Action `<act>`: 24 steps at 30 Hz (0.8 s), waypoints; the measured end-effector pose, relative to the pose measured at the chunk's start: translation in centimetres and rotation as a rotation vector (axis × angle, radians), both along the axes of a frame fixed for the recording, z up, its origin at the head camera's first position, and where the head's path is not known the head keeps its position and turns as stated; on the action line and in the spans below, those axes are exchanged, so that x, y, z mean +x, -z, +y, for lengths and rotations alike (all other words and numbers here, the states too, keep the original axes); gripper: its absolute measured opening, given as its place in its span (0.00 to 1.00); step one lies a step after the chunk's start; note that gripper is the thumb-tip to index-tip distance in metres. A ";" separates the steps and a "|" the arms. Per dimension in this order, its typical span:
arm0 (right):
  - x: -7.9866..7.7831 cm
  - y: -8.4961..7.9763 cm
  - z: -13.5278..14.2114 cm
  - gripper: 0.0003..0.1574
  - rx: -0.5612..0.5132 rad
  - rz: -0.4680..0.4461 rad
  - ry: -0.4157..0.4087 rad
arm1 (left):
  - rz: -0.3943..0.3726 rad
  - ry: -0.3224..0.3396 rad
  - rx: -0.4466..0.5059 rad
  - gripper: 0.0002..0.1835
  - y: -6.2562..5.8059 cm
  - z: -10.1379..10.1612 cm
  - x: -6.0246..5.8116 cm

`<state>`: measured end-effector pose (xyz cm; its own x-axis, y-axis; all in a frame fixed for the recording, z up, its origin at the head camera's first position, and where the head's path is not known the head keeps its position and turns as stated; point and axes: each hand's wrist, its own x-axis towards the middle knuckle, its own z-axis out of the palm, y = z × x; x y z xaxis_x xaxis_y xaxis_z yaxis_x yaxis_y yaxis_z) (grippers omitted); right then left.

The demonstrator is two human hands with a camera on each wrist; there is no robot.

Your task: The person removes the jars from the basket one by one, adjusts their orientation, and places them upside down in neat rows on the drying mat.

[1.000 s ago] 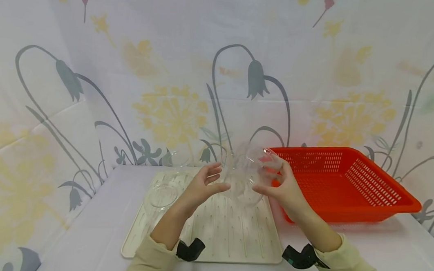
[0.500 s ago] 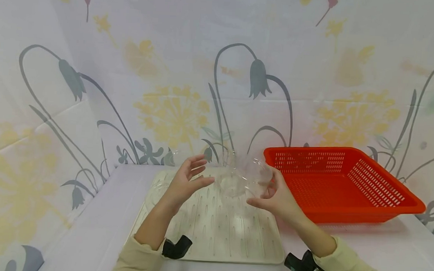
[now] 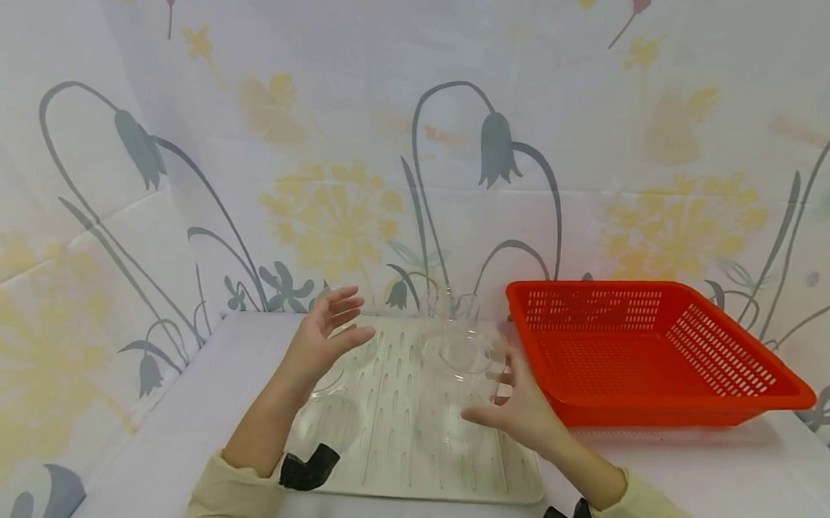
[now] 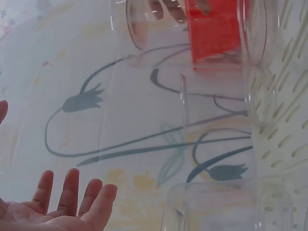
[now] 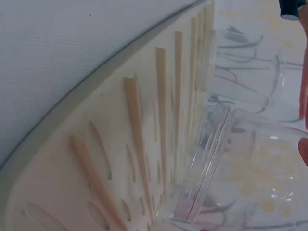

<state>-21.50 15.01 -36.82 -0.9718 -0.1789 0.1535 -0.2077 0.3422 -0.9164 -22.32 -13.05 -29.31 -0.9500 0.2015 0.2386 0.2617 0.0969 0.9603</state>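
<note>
Fingers of my right hand [image 3: 520, 401] curl round the right side of a clear round jar [image 3: 463, 355], and the thumb overlaps its front. It stands on the ribbed cream tray [image 3: 404, 470], and in the right wrist view the jar's [image 5: 260, 168] wide rim is down at the tray surface. My left hand [image 3: 322, 344] is in the air over the tray's left part, fingers spread and relaxed, holding nothing. In the left wrist view, the palm and fingers [image 4: 67, 207] of that hand are apart from the jars. Partly behind the left forearm stands another clear jar [image 3: 332, 419].
More clear containers stand along the back of the tray, one of them behind the right-hand jar [image 3: 455, 304]. Their see-through walls blend with the background. A red perforated basket [image 3: 649, 412] sits to the right of the tray. A flower-printed curtain [image 3: 365, 131] hangs behind.
My right hand has brought the jar down and turned it from tilted to standing on the tray. The left hand has moved away to the left.
</note>
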 end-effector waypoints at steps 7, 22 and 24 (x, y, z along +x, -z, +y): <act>0.1 1.0 -0.4 0.71 0.061 -0.003 0.023 | 0.018 -0.048 -0.012 0.31 0.0 -1.2 0.3; 0.1 2.0 -0.6 0.63 0.072 -0.057 -0.007 | 0.015 -0.110 -0.004 0.29 0.9 -3.1 0.3; 0.1 1.6 -0.4 0.64 0.080 -0.075 -0.013 | 0.014 -0.124 -0.013 0.29 1.0 -3.5 0.4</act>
